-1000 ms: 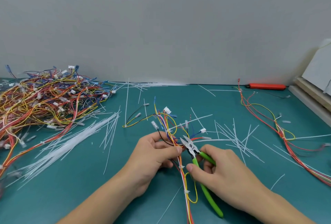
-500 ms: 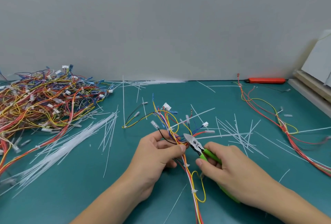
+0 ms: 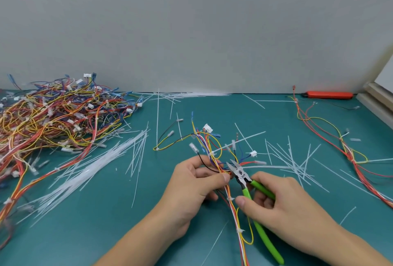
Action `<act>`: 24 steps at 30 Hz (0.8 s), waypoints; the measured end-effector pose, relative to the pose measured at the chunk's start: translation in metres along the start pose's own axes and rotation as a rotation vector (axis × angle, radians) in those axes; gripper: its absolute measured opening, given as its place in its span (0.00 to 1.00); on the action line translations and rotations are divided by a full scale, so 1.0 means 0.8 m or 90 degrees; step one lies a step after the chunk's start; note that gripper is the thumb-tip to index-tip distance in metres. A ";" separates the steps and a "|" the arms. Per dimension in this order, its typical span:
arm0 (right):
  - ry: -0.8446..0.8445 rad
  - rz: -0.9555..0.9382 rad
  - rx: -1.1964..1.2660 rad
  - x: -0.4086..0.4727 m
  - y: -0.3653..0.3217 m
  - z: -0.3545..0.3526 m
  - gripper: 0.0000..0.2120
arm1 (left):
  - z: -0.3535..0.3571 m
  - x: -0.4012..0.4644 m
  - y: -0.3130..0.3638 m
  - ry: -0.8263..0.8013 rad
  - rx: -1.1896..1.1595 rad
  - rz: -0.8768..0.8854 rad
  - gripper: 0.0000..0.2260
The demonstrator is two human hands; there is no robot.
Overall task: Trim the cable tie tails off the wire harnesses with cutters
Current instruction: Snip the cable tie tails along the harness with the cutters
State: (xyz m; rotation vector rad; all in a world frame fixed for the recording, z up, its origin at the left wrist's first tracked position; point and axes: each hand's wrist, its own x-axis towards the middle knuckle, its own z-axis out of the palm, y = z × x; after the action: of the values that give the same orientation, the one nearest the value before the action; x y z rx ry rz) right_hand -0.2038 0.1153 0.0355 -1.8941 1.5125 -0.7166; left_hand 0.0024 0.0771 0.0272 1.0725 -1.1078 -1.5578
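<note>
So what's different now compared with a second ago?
Little. The right hand holds the cutters with the handles spread wider than half a second ago, blades slightly apart beside the harness. The left hand keeps pinching the harness in the same spot. The harness pile, loose ties, the second harness and the orange tool lie as before.

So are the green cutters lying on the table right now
No, the right hand grips the green-handled cutters, their tips at the wire harness that the left hand holds.
</note>
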 end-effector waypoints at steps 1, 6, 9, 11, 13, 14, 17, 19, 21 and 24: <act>0.000 0.002 0.002 0.000 0.000 0.000 0.21 | 0.000 0.000 0.001 -0.003 -0.002 0.001 0.08; -0.006 0.006 -0.003 0.001 0.005 0.000 0.21 | -0.001 0.000 0.001 -0.012 0.005 0.000 0.09; -0.012 0.001 -0.014 0.001 0.007 0.000 0.21 | -0.002 -0.001 0.000 -0.008 0.014 0.006 0.09; -0.011 -0.001 -0.024 0.001 0.007 0.001 0.20 | -0.002 -0.003 0.000 -0.007 0.014 0.013 0.09; -0.007 -0.004 -0.037 0.001 0.006 0.002 0.18 | -0.002 -0.004 0.000 -0.005 0.015 0.023 0.09; -0.006 -0.007 -0.042 0.001 0.006 0.001 0.18 | -0.001 -0.005 0.000 -0.003 0.019 0.027 0.08; -0.002 -0.016 -0.057 0.002 0.005 0.001 0.22 | 0.000 -0.006 0.001 0.003 0.025 0.033 0.08; -0.003 -0.025 -0.070 0.002 0.005 0.000 0.21 | 0.000 -0.007 0.001 0.006 0.023 0.037 0.09; -0.010 -0.029 -0.071 0.004 0.004 -0.001 0.19 | 0.000 -0.006 0.000 0.006 0.022 0.038 0.08; -0.022 -0.025 -0.072 0.005 0.004 -0.002 0.18 | -0.001 -0.005 -0.001 0.005 0.017 0.035 0.08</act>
State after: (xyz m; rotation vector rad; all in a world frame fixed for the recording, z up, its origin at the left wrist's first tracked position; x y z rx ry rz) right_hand -0.2063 0.1110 0.0341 -2.0143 1.5260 -0.6251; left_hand 0.0040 0.0810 0.0271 1.0563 -1.1466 -1.4984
